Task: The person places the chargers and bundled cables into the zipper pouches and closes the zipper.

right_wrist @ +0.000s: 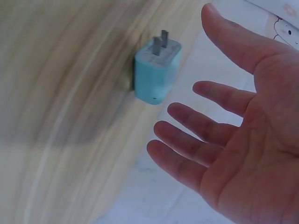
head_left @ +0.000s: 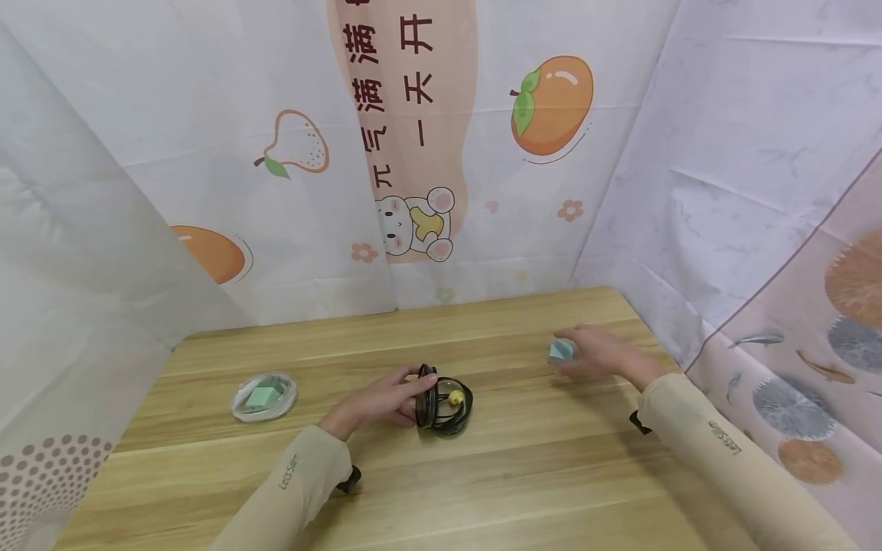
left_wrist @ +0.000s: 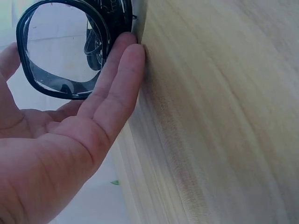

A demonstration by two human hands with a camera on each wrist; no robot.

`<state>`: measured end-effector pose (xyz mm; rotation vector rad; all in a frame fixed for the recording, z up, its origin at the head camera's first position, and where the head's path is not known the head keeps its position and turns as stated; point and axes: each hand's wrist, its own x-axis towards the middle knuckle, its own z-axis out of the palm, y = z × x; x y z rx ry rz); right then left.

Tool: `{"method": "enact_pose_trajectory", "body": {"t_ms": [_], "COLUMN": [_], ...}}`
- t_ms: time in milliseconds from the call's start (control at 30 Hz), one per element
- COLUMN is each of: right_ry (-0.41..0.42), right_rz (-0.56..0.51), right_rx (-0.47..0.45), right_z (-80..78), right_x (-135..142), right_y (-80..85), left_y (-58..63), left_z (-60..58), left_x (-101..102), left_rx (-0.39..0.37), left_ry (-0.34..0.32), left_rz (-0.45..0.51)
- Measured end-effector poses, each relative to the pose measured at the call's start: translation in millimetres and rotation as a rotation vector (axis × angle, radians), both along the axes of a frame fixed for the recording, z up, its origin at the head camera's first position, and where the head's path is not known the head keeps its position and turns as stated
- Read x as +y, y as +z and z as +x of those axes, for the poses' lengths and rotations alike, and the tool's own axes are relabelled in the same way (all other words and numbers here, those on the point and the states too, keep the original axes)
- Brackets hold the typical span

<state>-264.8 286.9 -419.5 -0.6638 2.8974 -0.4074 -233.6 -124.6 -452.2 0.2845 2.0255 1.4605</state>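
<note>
My left hand [head_left: 382, 398] grips a black-rimmed object with a clear rounded-square window [left_wrist: 63, 42], thumb on one side and fingers on the other. In the head view this black-rimmed object [head_left: 426, 398] stands on edge at the middle of the table. A coiled black cable [head_left: 455, 422] with a yellow piece [head_left: 456, 397] lies right beside it. At the right, my right hand [head_left: 596, 352] reaches toward a light-blue charger plug [right_wrist: 156, 72]. Its fingers are spread and loosely bent, apart from the charger in the right wrist view. The charger's two metal prongs [right_wrist: 161, 43] show there.
On the left of the wooden table [head_left: 172, 444] lies a coiled white cable [head_left: 243, 405] around a mint-green block [head_left: 264, 395]. Printed cloth [head_left: 289, 229] hangs behind the table's back edge, and more cloth [head_left: 689, 199] hangs along the right side.
</note>
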Motion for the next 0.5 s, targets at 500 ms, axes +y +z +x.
{"method": "enact_pose_trajectory", "body": {"t_ms": [500], "right_ry": [0.017], "right_rz": [0.002], "right_rx": [-0.056], "right_z": [0.9], "right_x": [2.9], "right_y": [-7.9], "left_y": [-1.2], "left_z": [1.1], "left_x": [-0.7], "left_rx": [0.001], "left_ry": [0.004], "left_rz": [0.007]}}
